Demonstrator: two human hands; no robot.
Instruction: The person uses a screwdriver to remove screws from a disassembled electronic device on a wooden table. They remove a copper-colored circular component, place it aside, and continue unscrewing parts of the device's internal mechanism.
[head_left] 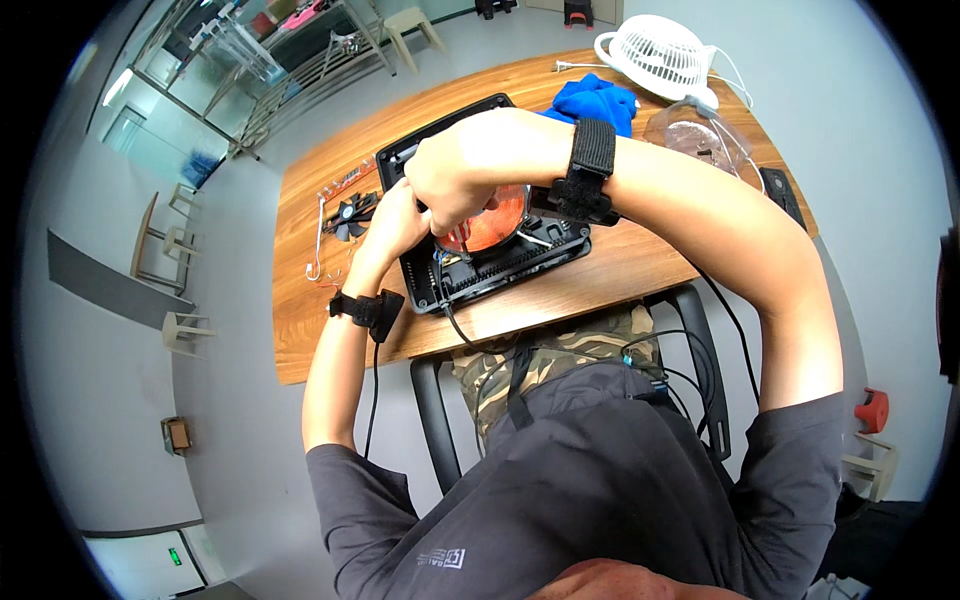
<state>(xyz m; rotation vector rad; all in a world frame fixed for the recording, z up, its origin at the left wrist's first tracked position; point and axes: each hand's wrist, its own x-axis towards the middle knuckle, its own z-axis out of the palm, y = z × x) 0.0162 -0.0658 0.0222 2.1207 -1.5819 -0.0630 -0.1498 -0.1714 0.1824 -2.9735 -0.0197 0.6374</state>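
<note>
Head view: a black casing (425, 292) lies askew on the counter (620, 265); its round orange coil (498, 231) sits rightward of the left hand (398, 222), nearer the right hand (455, 165). Both grips curl together; how wide, and round what, I can't make out from here.

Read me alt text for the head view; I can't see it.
The left hand and right hand meet over an open black casing holding a round orange part, on a wooden table. A blue cloth and white fan lie beyond.
</note>
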